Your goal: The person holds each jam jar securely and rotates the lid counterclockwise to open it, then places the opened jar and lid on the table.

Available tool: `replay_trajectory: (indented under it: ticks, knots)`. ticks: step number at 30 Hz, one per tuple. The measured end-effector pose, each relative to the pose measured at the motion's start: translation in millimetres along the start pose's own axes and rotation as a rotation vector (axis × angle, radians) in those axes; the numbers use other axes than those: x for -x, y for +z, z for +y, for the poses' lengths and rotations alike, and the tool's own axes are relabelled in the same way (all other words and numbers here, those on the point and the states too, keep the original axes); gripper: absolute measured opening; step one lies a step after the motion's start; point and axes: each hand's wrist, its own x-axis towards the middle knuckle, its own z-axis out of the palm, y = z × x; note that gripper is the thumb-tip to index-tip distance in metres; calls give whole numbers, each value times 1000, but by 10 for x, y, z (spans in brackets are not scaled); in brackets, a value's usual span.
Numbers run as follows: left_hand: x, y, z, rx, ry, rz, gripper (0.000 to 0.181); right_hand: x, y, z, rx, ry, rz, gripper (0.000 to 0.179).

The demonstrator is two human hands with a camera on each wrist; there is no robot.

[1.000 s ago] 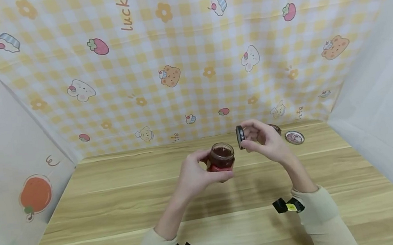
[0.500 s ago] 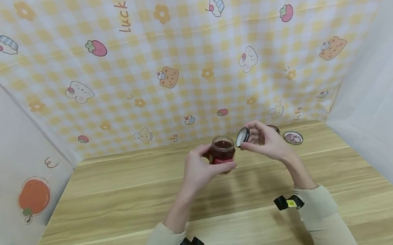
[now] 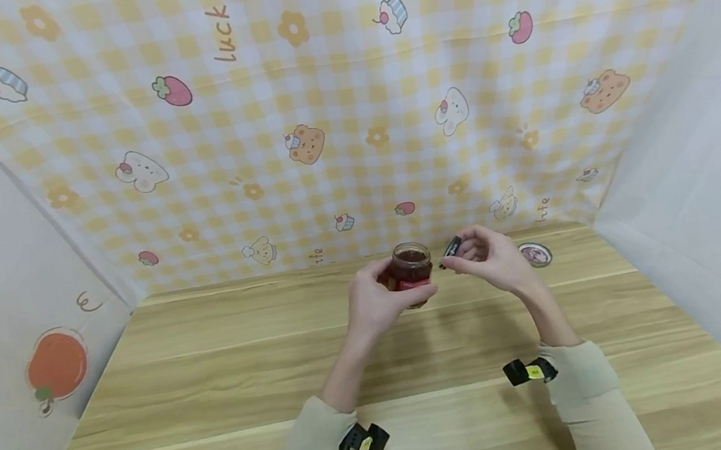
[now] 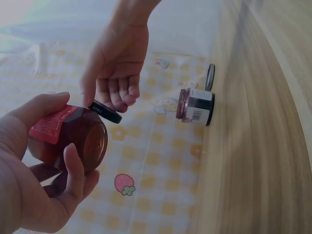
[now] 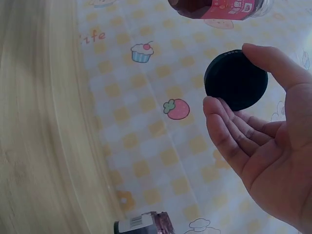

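An uncapped glass jar (image 3: 412, 273) with a red label and dark contents is held above the tabletop. My left hand (image 3: 376, 300) grips its side, thumb across the front. In the left wrist view the jar (image 4: 73, 136) leans, its base facing the camera. To its right, my right hand (image 3: 494, 262) pinches a black lid (image 3: 452, 250) by its edge, thumb against fingertips. The lid is tilted and apart from the jar mouth in the head view. The right wrist view shows the lid's dark round face (image 5: 236, 80).
A second jar (image 4: 199, 105), with a white label, stands on the wooden table (image 3: 252, 391) near the back cloth. The right hand hides it in the head view. Beside it lies a loose lid (image 3: 535, 254). A checked cloth (image 3: 345, 105) hangs behind, with white side walls.
My left hand and the jar have moved away from me and slightly right. The lid has turned in my right hand, from standing on edge to tilted. The second jar is now covered in the head view.
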Motion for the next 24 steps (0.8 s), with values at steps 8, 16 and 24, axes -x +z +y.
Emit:
replay_trajectory:
  ticks: [8, 16, 24]
  knots:
    - [-101, 112, -147, 37, -51, 28, 45, -9, -11, 31, 8, 73, 4, 58]
    - [-161, 210, -283, 35, -115, 72, 44, -48, 10, 230, 17, 97, 18, 57]
    - [-212, 288, -378, 39, -187, 105, 51, -70, 61, 312, 72, 133, 57, 58]
